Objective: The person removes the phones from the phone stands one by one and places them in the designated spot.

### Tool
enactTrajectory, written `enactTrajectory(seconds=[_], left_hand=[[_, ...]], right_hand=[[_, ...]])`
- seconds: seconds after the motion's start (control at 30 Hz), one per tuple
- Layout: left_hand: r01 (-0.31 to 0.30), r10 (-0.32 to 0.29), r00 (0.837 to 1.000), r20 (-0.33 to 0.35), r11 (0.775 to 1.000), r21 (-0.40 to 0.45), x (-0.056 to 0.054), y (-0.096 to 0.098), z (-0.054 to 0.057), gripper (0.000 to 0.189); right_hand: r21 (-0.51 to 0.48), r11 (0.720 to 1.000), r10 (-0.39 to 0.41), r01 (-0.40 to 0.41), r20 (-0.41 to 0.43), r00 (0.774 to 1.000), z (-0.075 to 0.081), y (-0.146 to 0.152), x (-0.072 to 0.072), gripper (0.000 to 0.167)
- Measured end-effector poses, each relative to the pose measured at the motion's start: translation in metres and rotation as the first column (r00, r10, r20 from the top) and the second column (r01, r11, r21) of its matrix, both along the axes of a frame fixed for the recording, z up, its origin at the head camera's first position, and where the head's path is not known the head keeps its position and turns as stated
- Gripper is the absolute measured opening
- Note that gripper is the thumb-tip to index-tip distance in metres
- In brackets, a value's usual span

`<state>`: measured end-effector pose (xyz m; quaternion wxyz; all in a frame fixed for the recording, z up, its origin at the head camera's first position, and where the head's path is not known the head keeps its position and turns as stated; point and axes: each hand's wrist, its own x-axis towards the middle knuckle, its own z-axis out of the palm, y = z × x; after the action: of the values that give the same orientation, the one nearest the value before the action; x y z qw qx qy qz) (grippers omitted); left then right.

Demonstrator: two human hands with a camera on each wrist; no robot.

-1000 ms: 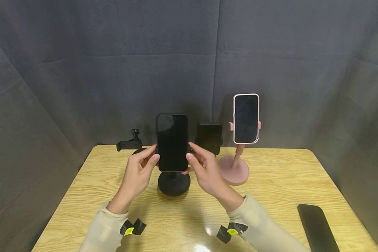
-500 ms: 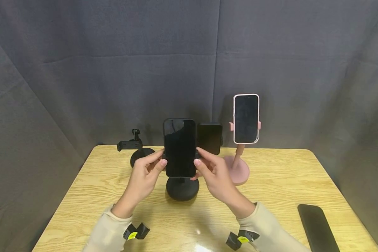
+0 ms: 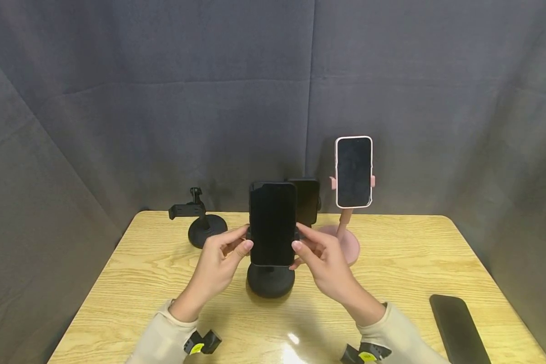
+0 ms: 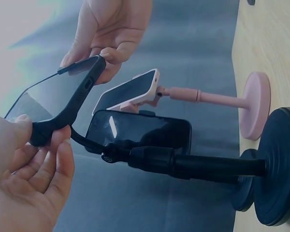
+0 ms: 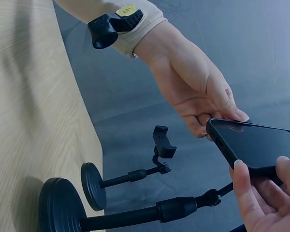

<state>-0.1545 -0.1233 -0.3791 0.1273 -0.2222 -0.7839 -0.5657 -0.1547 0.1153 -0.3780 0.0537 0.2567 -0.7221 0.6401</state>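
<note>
A black-cased phone [image 3: 273,222] stands upright in the clamp of a black phone stand, whose round base [image 3: 270,283] shows below it. At the phone's left edge, my left hand [image 3: 218,260] pinches the clamp's side arm between thumb and fingers. My right hand [image 3: 325,263] pinches the opposite arm of the clamp the same way. Seen from the left wrist, the stand's pole [image 4: 212,165] runs from the base to a jointed neck behind the phone. Most of the clamp is hidden by the phone and my fingers.
Behind to the right, another black phone [image 3: 308,199] sits in a stand, partly covered. A pink stand [image 3: 346,220] bears a pink-cased phone [image 3: 354,172]. Back left is a black stand [image 3: 205,227] with a bare clamp. A black phone-shaped slab [image 3: 459,328] lies front right.
Both hands have moved the black stand with its phone rightward and nearer to me, keeping their grip. The bare-clamp stand's base has come into full view. The other stands have stayed put.
</note>
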Motion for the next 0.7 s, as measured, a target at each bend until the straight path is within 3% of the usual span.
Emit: enactTrajectory(seconds=[0.23,0.7], left_hand=[[0.029,-0.029,1.000,0.002,1.000,0.002,0.003,0.007,-0.006,0.036],[0.104,-0.106,0.993,0.047,0.994,0.039,0.006,0.019,-0.015,0.039]], right_hand=[[-0.004,1.000,0.017,-0.017,-0.028,0.999,-0.003,0.011,0.006,0.047],[-0.111,0.986,0.120,-0.125,-0.050,0.992,-0.015,0.025,0.010,0.047]])
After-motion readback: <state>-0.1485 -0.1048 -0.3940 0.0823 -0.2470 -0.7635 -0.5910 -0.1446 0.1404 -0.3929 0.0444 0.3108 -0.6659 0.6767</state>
